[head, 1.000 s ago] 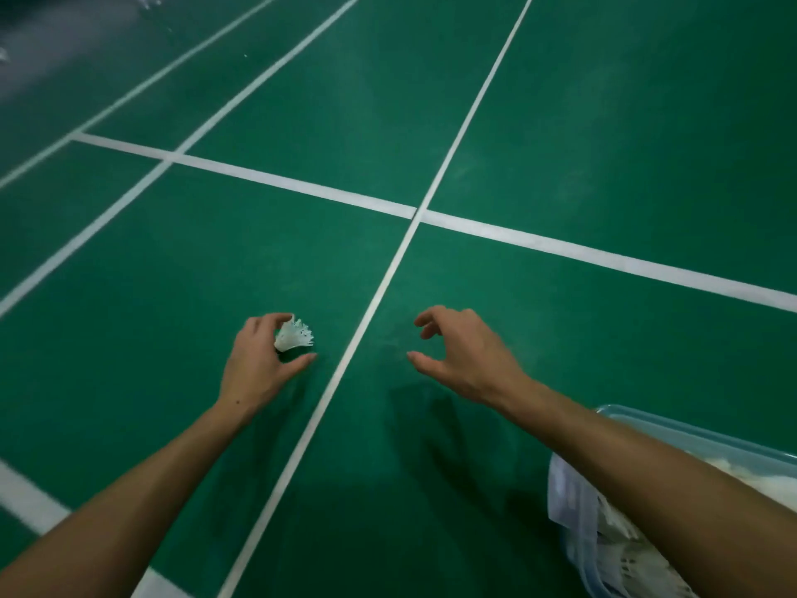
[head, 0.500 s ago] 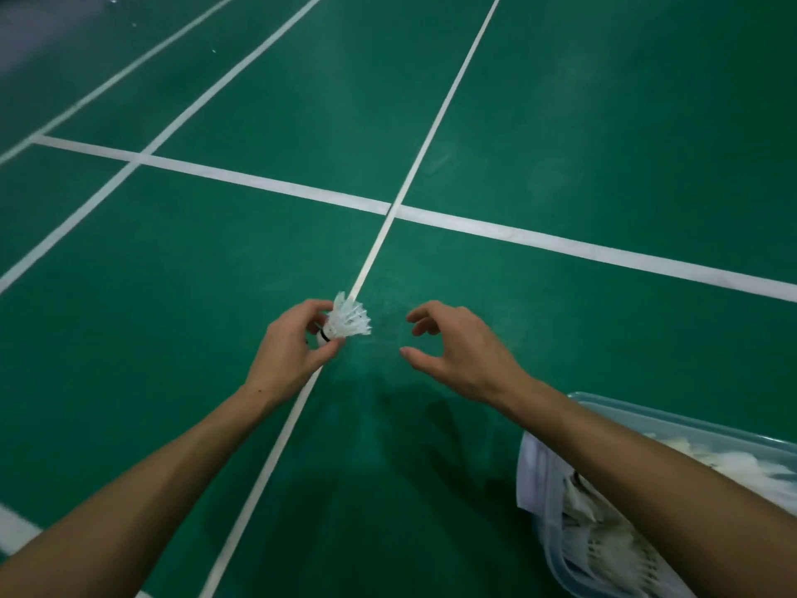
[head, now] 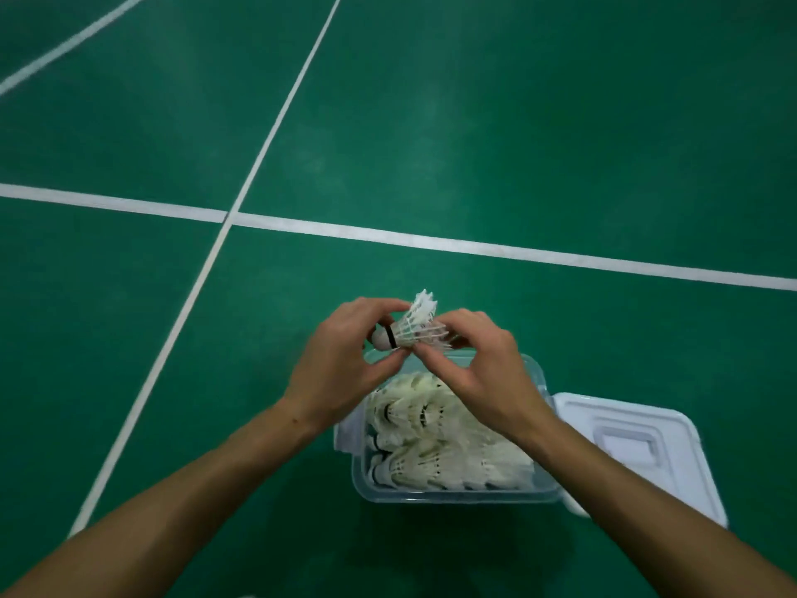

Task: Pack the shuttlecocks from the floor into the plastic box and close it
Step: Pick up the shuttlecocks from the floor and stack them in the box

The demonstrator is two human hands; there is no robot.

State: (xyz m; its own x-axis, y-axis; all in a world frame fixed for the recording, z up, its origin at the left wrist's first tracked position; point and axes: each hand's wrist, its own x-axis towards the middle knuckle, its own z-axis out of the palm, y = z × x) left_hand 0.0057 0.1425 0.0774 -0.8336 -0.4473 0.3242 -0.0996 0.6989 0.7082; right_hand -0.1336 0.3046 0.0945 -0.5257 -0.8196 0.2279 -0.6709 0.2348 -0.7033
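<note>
Both hands meet above the far end of the open plastic box (head: 453, 494) on the green floor (head: 517, 144). The left hand (head: 340, 360) pinches a white shuttlecock (head: 409, 328) near its cork, between thumb and fingers, while the right hand (head: 478, 364) pinches its feathers. The box holds rows of shuttlecocks (head: 431, 446), and its lid (head: 638, 446) lies just to its right.

**Green court floor under you**

You are looking down at a green court floor (head: 517, 144) crossed by white lines (head: 431, 241). On it sits the clear plastic box (head: 453, 496) with shuttlecocks (head: 422, 446) inside; its white lid (head: 647, 451) lies just beside it.
</note>
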